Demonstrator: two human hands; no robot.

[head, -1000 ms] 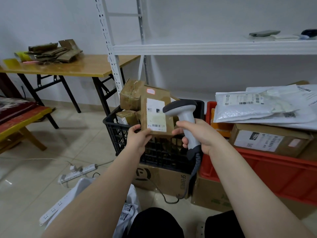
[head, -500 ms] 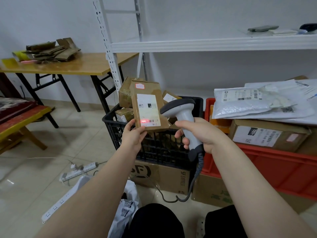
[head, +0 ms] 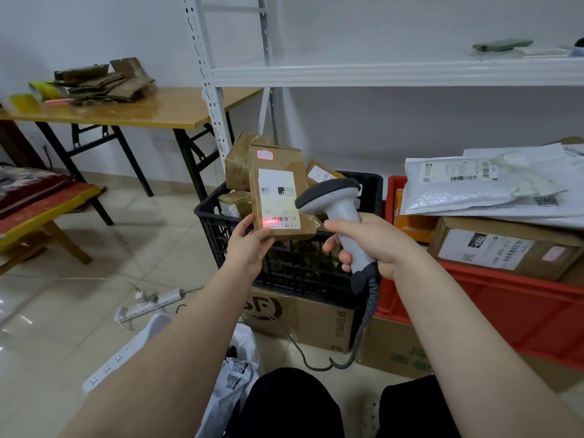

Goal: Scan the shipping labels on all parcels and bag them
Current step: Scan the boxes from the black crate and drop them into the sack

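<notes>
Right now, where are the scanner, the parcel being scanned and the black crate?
scanner (head: 340,214), head view, on its pale handle.
parcel (head: 278,195), head view, on its white label.
black crate (head: 300,270), head view, on its front wall.

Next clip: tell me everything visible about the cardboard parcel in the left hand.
The parcel is a small brown cardboard box, held nearly upright with its labelled face toward the camera, in front of the black crate. A white shipping label covers most of that face, with a QR code and a barcode along the bottom; a pink sticker sits above it. A red scan line falls on the barcode's left end. The left hand grips the lower left corner, thumb on the front.
</notes>
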